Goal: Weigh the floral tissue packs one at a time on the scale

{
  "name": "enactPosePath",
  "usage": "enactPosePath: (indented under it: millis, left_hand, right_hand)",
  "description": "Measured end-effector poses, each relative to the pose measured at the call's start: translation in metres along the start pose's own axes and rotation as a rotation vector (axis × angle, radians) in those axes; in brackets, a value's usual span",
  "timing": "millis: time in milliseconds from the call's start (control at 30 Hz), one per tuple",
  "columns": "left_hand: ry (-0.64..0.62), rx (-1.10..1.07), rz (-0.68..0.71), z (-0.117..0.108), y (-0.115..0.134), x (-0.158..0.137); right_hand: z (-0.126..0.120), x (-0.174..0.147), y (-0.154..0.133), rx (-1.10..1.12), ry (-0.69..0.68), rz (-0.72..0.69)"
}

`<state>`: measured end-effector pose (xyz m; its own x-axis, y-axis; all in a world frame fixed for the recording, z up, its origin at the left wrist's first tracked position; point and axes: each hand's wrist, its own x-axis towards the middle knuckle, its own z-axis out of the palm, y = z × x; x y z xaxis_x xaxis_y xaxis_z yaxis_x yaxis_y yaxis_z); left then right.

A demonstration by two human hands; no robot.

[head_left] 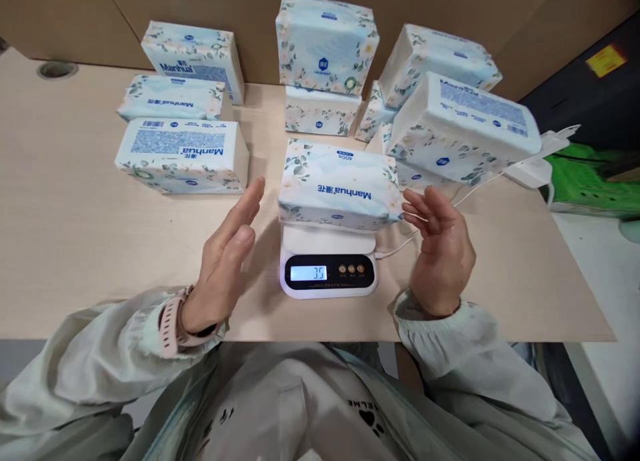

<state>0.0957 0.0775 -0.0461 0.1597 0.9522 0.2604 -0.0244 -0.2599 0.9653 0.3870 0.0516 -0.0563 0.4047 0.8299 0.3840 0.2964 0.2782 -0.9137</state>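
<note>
A pack of tissues with a flowered blue-and-white wrapper lies on a white digital kitchen scale. The scale's lit display seems to read about 3.5. To the left of the pack, my left hand is held open, fingers stretched forward, with a gap between it and the wrapper. My right hand is at the pack's right end, open with loosely bent fingers; whether a fingertip touches the wrapper I cannot tell. Neither hand holds anything.
Several more tissue packs stand in a left group, a back stack and a right pile. A white cable runs from the scale towards a white power strip. Cardboard backs the table.
</note>
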Motion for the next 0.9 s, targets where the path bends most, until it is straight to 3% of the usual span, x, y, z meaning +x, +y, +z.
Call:
enactPosePath:
  millis: [400,900]
  left_hand:
    - [0.006,-0.094,-0.076,-0.002,-0.002,0.003]
    - [-0.023,-0.084,-0.012,0.0,-0.008,0.008]
  right_hand:
    - [-0.003,0.0,0.004,-0.005,-0.018,0.109]
    - [-0.003,-0.002,-0.002,-0.009,-0.048,0.099]
